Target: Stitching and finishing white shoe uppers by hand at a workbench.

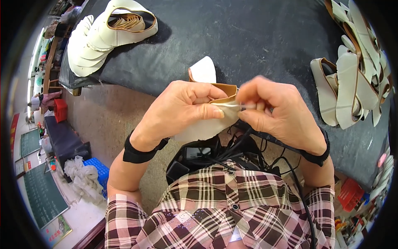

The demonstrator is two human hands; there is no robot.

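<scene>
A brown, pink and white plaid shirt lies nearest, with a black pouch and dark cables at its front. Above these, a white shoe upper with tan lining is held up in front of the body, at the near edge of the black-covered table. The left hand is clamped on it: the thumb lies on the white outer face, and the fingers curl over the rim into the tan inside. The upper's body hangs below and right of that palm. At its right end is the right hand, thumb and fingers drawn close to the rim; motion blur hides whether they grip it. Just beyond the left fingers, a white flap shows; I cannot tell whether it belongs to the same upper. A nested stack of white uppers sits at the table's far left, and a looser pile of uppers lies right of the right hand.
</scene>
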